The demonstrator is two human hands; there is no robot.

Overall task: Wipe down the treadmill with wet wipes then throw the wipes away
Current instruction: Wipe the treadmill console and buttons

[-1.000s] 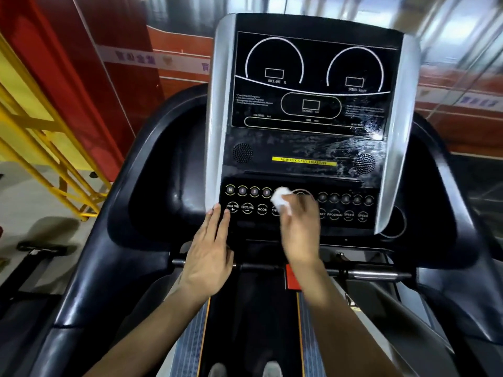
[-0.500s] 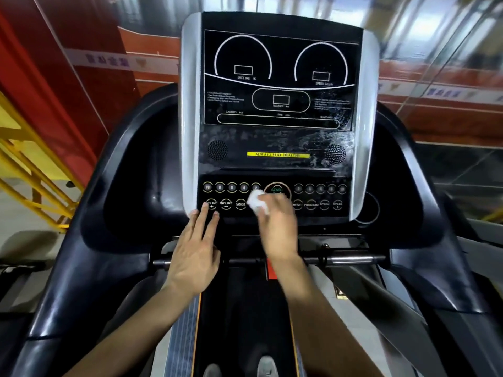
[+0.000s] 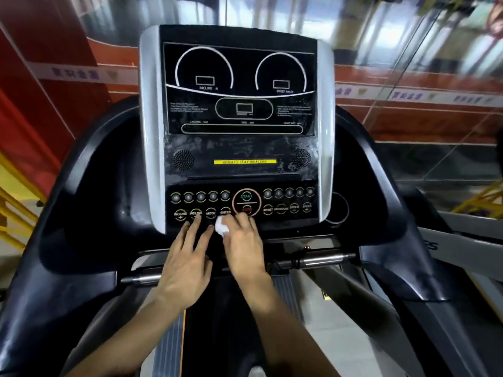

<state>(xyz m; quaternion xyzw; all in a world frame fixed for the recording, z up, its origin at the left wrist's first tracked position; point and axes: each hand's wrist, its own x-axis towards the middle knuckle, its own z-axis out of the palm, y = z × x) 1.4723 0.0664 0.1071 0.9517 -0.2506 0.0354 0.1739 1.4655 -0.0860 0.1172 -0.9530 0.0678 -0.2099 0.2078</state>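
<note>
Head view: right hand (image 3: 243, 247) pinches the wipe (image 3: 221, 227) beside the STOP button (image 3: 247, 209); left hand (image 3: 187, 257) lies spread; a slip could trigger it

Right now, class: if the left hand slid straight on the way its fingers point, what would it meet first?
The left hand points up the console, fingertips by the lower button row. It would probably cross the INCLINE button first, then the round buttons above it; whether it already touches the panel is unclear.

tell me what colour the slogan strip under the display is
Yellow slogan strip with dark lettering, head view.
</note>
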